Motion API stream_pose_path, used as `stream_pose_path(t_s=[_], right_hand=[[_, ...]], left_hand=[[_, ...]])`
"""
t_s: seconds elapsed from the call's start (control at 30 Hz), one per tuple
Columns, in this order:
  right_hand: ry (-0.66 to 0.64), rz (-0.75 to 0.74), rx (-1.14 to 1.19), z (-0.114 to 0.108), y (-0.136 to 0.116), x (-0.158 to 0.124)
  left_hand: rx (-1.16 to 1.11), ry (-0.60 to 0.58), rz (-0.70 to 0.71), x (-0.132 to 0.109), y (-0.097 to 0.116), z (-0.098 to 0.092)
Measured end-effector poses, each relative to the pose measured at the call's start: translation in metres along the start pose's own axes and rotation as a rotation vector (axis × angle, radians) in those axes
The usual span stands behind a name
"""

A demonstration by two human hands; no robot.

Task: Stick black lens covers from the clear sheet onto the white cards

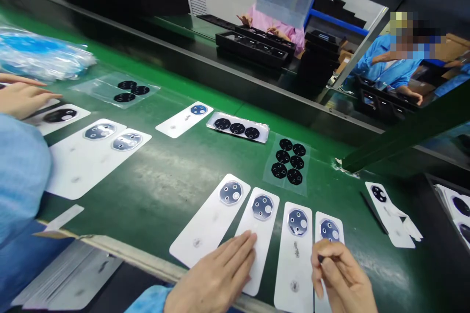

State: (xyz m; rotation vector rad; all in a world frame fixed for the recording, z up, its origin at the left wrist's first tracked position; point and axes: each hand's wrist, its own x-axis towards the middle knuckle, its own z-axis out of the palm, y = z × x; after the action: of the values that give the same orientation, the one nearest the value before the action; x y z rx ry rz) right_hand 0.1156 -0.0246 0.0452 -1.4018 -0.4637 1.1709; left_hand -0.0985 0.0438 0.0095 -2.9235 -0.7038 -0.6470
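As your flat left hand [216, 274] perhaps steadies the white rectangular panel [262, 252] beneath, your right hand [343, 274] pinches (fingertips nearly meeting) a small black piece [321, 258].

Left hand [215, 274] laid flat, fingers together, right hand [343, 276] curled, thumb and forefinger pinched

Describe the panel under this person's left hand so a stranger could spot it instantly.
On the green table, four white panels lie in a row at the front. Take the second panel from the left, with a bluish disc at its far end. Unlike its neighbours, it has the fingers of the person's left hand laid across it.
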Motion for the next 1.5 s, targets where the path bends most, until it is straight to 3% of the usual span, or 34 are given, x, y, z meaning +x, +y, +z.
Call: stream_pose_path(t_s=[0.13, 0.27, 0.43, 0.67, 0.8, 0.97, 1.07, 1.13, 1.37, 1.5], right_hand=[[-0.08, -0.078, -0.02, 0.017, -0.002, 0.007], [-0.081, -0.045, -0.111, 0.023, 0.001, 0.017], [-0.11, -0.182, -0.282, 0.019, 0.007, 0.03], [-0.071, -0.039, -0.233, 0.024, 0.004, 0.031], [-0.065, -0.062, -0.248, 0.027, 0.003, 0.035], [-0.114, -0.04, -0.28, 0.024, 0.003, 0.043], [-0.177, -0.023, -0.415, 0.024, 0.002, 0.05], [-0.21, -0.113, -0.563, 0.028, 0.002, 0.054], [-0.273, -0.662, -1.023, 0.056, 0.014, 0.061], [-0.252, -0.835, -1.167, 0.056, 0.022, 0.059]], left_hand=[[-0.027, 0.014, -0.002, 0.006, 0.006, 0.009], [-0.044, 0.042, 0.013, 0.019, -0.009, 0.007], [-0.033, 0.045, 0.017, 0.03, -0.023, 0.007], [-0.049, -0.01, 0.023, 0.028, -0.022, 0.012], [-0.033, 0.01, 0.003, 0.029, -0.023, 0.012], [-0.024, 0.011, -0.017, 0.031, -0.021, 0.01], [-0.015, 0.018, -0.012, 0.032, -0.02, 0.011], [-0.004, 0.019, -0.001, 0.033, -0.02, 0.011], [0.004, 0.023, 0.013, 0.033, -0.021, 0.013], [0.001, 0.002, 0.006, 0.031, -0.021, 0.015]])
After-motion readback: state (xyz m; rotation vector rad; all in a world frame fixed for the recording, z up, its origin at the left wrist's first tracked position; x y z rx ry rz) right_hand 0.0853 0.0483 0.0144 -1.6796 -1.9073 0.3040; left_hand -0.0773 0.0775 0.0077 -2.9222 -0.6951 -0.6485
